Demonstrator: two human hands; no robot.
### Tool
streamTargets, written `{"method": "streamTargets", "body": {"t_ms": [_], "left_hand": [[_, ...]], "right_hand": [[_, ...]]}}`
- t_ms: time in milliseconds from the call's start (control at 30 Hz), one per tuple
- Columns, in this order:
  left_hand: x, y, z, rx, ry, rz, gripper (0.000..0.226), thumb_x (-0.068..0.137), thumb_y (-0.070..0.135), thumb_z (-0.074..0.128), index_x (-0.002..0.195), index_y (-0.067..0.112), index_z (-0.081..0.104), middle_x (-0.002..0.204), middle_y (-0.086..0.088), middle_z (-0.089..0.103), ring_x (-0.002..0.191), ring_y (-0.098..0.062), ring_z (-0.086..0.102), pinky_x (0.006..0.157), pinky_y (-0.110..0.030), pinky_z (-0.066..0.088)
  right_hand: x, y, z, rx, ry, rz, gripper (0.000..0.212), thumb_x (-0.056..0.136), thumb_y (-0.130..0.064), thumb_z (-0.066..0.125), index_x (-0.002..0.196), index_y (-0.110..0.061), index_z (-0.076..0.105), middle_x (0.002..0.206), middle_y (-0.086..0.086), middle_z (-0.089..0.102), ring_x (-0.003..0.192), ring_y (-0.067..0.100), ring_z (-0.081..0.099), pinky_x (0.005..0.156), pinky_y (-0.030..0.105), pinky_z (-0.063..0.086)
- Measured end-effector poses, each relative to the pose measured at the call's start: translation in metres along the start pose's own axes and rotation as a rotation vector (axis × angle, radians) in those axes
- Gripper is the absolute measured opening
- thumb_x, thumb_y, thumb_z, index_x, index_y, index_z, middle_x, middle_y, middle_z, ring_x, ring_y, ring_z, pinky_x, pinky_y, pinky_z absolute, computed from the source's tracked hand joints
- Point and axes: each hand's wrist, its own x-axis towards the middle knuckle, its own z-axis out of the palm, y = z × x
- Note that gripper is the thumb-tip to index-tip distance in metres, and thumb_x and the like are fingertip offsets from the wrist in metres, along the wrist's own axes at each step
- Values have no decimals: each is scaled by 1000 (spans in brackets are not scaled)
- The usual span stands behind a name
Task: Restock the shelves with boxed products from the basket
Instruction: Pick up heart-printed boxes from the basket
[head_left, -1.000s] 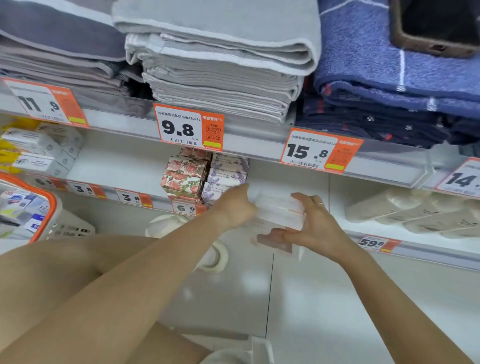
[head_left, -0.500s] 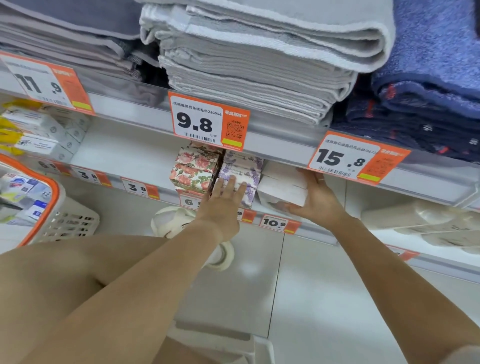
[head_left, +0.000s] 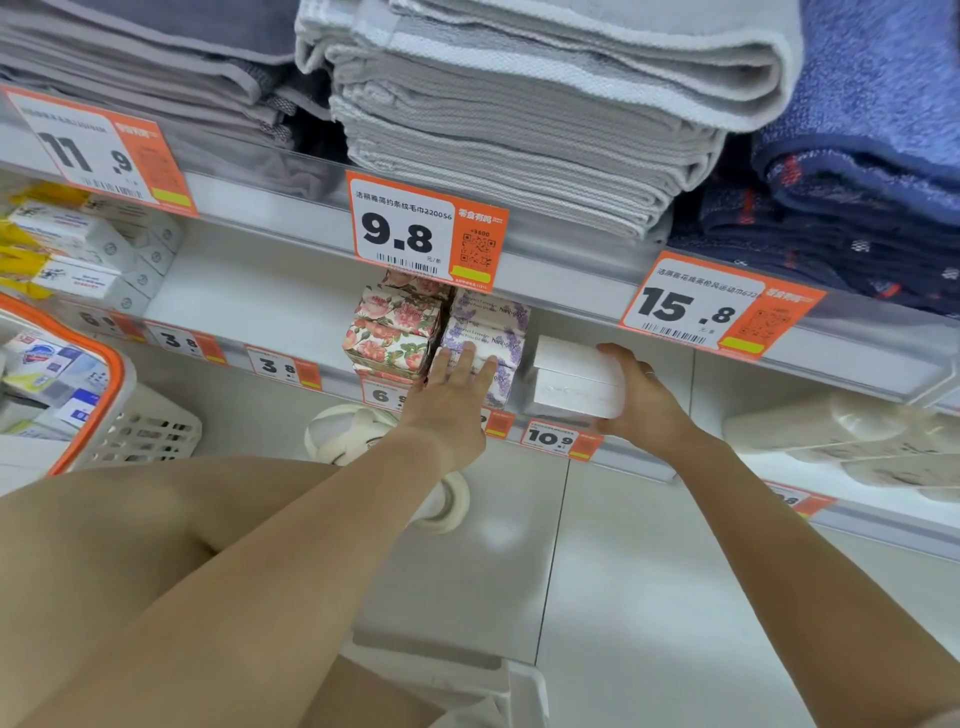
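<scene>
Here two white boxes (head_left: 576, 382), stacked one on the other, are shown being seated on the middle shelf (head_left: 249, 306), just right of the lavender-print boxes (head_left: 485, 345) and above the 10.9 price tag (head_left: 555, 439). The right hand (head_left: 641, 397) is curled round the right end of the white stack, fingers (head_left: 615, 354) over the top edge and thumb beneath. The left hand (head_left: 457, 395) is laid flat, fingers straight and together, against the front of the lavender-print boxes, which touch the rose-print boxes (head_left: 395, 332) on their left. The step is best done by sliding the stack straight back until its front is level with the neighbouring fronts, while the lavender column is steadied so that it is not pushed askew. The grip should be released only once the lower box is fully borne by the shelf. More boxed stock is seen in the orange-rimmed basket (head_left: 111, 384) at far left.
</scene>
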Motion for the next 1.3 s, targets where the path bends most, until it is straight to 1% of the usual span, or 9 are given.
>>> {"method": "streamTargets", "body": {"t_ms": [100, 267, 433, 633, 833, 1100, 1167, 1233, 1300], "left_hand": [[0, 0, 2, 5, 9, 1, 86, 92, 15, 47, 151, 31, -13, 157, 2, -24, 146, -25, -17, 118, -44, 12], [1, 0, 2, 19, 7, -1, 85, 92, 15, 47, 151, 30, -14, 157, 1, -24, 146, -25, -17, 117, -45, 14], [2, 1, 5, 52, 25, 5, 86, 93, 17, 47, 151, 27, -15, 157, -1, -24, 146, -28, -16, 118, -46, 16], [2, 1, 6, 73, 25, 6, 85, 94, 19, 47, 151, 25, -16, 157, -2, -25, 146, -29, -16, 118, -46, 14], [3, 1, 6, 68, 36, 6, 85, 93, 17, 47, 151, 25, -16, 157, -3, -24, 146, -29, -16, 118, -47, 14], [2, 2, 6, 67, 41, 7, 86, 92, 14, 46, 151, 24, -16, 157, -4, -24, 145, -30, -16, 118, -48, 14], [2, 2, 5, 64, 38, 9, 86, 92, 13, 46, 151, 24, -16, 157, -3, -24, 146, -30, -16, 118, -47, 14], [1, 0, 4, 55, 34, 16, 85, 93, 14, 46, 151, 25, -15, 158, -2, -23, 146, -29, -16, 118, -46, 15], [-3, -2, 1, 34, 41, 34, 83, 93, 15, 46, 151, 25, -13, 158, -1, -20, 146, -26, -15, 119, -44, 14]], "right_hand": [[0, -5, 4, 18, 25, 8, 92, 69, -9, 79, 142, -30, 26, 128, 14, 42, 109, 35, 54, 88, 31, 40], [9, -14, 9, -7, 67, 21, 96, 68, -11, 83, 144, -24, 26, 139, 15, 34, 114, 36, 52, 95, 38, 42], [19, -15, 9, -48, 97, 34, 98, 70, -10, 81, 147, -23, 22, 144, 16, 30, 119, 36, 50, 97, 39, 43], [30, -23, 12, -37, 139, 108, 94, 74, -9, 77, 148, -16, 21, 148, 14, 28, 124, 33, 47, 96, 38, 43], [30, -23, 16, -39, 153, 122, 93, 74, -9, 77, 148, -19, 21, 152, 8, 28, 124, 30, 49, 94, 37, 46], [32, -23, 14, -23, 146, 114, 90, 75, -8, 75, 148, -22, 22, 153, 7, 26, 125, 30, 49, 91, 34, 45], [30, -23, 16, -28, 145, 116, 92, 77, -6, 72, 149, -24, 18, 157, 6, 20, 127, 30, 47, 90, 33, 45], [24, -26, 20, -42, 141, 136, 97, 79, -1, 67, 152, -27, 8, 160, 6, 8, 131, 30, 45, 87, 33, 45], [13, -29, 28, -22, 170, 175, 103, 78, 4, 63, 152, -30, 0, 161, 6, 1, 136, 30, 38, 87, 33, 45]]}}
